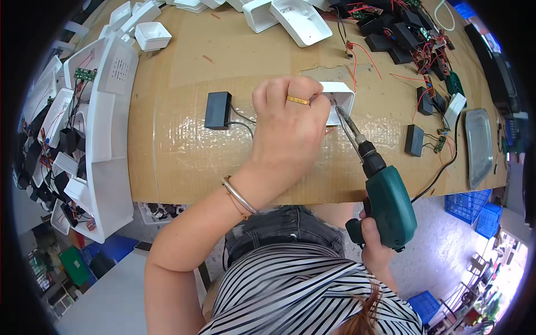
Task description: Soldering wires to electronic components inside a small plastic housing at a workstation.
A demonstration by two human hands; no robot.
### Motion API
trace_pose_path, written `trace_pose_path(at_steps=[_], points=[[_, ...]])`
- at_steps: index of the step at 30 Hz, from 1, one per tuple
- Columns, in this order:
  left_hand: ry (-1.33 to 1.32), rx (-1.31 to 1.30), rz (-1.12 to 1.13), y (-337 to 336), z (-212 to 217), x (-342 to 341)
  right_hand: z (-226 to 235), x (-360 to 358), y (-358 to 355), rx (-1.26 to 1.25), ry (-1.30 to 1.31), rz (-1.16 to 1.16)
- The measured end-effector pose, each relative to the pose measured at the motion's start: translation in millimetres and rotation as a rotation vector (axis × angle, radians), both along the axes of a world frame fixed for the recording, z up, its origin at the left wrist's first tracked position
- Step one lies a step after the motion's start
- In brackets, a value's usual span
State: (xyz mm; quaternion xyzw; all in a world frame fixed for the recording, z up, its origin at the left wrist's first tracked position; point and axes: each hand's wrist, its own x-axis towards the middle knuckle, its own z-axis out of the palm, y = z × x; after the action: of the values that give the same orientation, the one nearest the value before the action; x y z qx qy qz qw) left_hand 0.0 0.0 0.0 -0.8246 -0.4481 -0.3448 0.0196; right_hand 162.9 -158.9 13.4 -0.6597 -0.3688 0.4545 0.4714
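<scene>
Counts, head view.

Hands: two, left hand [290, 125] and right hand [373, 245].
Green electric screwdriver [385, 198]: one.
Gold ring [297, 100]: one. Wrist bangles [239, 196]: two.
Small white housing [339, 99] under the left hand: one.
Black box with two leads [218, 110] left of that hand: one.
Lone black modules on the right of the cardboard: two [414, 139] [423, 99].
Metal tray [479, 145]: one.
Blue crates [468, 205] on the floor: at least three.
White shells along the far edge: several, count uncertain.
</scene>
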Motion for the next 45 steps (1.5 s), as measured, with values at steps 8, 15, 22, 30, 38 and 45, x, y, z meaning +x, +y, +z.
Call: trace_pose_path(at_steps=[8, 15, 22, 30, 38, 45], points=[[-0.069, 0.024, -0.003, 2, -1, 1, 5, -2, 3, -0.023, 0.016, -0.013], [-0.039, 0.011, 0.006, 2, -1, 2, -1, 0, 6, 0.082, 0.031, 0.019], [-0.036, 0.003, -0.011, 3, -3, 0, -6, 5, 6, 0.113, -0.062, 0.095], [-0.039, -0.002, -0.009, 1, 0, 1, -4, 3, 7, 0.106, -0.036, 0.093], [-0.033, -0.005, 0.001, 0, 2, 3, 0, -4, 8, 0.065, 0.023, 0.008], [-0.032, 0.018, 0.004, 1, 0, 2, 10, -5, 8, -0.062, 0.039, -0.021]])
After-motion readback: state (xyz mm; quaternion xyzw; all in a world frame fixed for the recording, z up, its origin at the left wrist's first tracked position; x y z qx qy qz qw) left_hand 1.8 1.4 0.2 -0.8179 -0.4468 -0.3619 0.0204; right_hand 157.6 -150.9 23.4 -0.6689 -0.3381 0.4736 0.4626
